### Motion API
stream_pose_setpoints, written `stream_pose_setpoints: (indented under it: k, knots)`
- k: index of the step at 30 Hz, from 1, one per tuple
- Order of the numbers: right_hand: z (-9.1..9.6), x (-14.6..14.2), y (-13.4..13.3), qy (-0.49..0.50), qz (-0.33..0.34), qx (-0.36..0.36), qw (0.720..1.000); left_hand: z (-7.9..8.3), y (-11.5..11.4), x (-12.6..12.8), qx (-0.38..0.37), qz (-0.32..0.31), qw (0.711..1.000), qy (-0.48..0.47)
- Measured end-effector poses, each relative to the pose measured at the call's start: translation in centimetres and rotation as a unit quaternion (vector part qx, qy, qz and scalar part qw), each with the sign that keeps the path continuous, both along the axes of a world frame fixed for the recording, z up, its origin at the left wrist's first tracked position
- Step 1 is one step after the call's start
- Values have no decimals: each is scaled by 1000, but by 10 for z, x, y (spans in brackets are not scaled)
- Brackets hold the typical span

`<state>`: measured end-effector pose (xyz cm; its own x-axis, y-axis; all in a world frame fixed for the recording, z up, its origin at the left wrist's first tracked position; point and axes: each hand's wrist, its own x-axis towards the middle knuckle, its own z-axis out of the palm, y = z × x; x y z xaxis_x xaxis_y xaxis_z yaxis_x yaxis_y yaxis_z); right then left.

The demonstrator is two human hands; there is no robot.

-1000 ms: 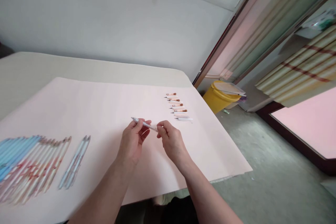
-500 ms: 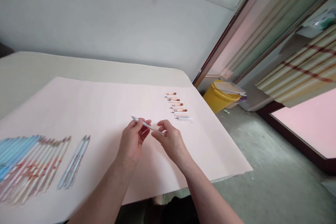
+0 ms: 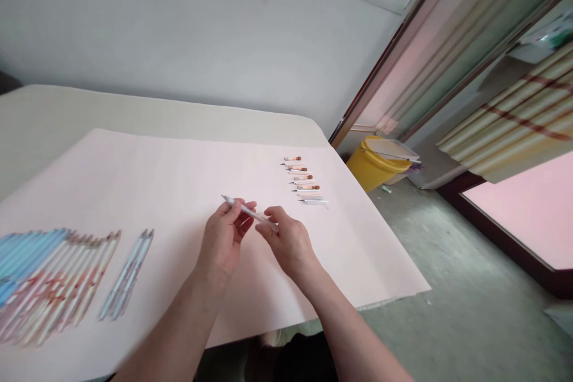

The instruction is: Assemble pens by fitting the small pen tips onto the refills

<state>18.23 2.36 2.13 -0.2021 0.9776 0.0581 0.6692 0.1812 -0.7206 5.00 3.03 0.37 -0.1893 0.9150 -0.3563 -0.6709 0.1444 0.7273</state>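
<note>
A slim, pale pen (image 3: 247,210) slants between my two hands above the sheet, its tip pointing up and to the left. My left hand (image 3: 227,233) pinches it close to the tip with thumb and fingers. At the other end, the fingers of my right hand (image 3: 284,236) close on the pen's rear part, hiding its very end. Beyond my right hand lies a column of small pen parts (image 3: 308,187), some with brown tops, others thin refills with dark points. Two pale blue pens (image 3: 128,274) lie side by side left of my left arm.
Pale pink paper (image 3: 188,173) covers much of the table (image 3: 179,112). At the left lie a row of blue pens (image 3: 33,256) and a row of white-and-red pens (image 3: 67,286). A yellow bin (image 3: 373,162) stands on the floor past the right edge.
Both hands have shifted very slightly up and left with the pen. My right hand's fingers sit a little nearer the left hand. The laid-out pens and parts are unmoved.
</note>
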Motion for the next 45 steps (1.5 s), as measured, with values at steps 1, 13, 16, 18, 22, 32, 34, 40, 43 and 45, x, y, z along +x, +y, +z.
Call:
stream_pose_setpoints:
  k: [1, 13, 16, 18, 22, 32, 34, 40, 43, 45]
  knots:
    - [-1, 0, 0, -13, -9, 27, 999, 0, 0, 0, 0, 0, 1000, -1]
    - [-3, -2, -1, -75, 1, 37, 996, 1, 0, 0, -12, 7, 1000, 5]
    - [-6, -4, -3, -197, 14, 132, 971, 2, 0, 0, -17, 13, 1000, 11]
    - [-7, -5, -4, -190, 16, 123, 974, 3, 0, -1, -9, 10, 1000, 16]
    - [-2, -4, -3, 21, 18, -52, 998, 3, 0, -2, -1, 1, 1000, 24]
    - [-7, -3, 4, 514, 2, -458, 726, 9, -2, -6, 37, -28, 998, 30]
    - [-7, -6, 1, 482, 5, -425, 766, 9, -1, -8, 36, -27, 999, 29]
    - [-5, -17, -13, 36, -26, -4, 999, 7, -2, -9, 21, -9, 999, 39]
    - [-8, -20, -17, -95, -7, 57, 994, 7, -2, -9, 25, -9, 998, 57]
    - [-9, -21, -16, -33, -4, 5, 999, 7, -2, -10, 27, -11, 998, 63]
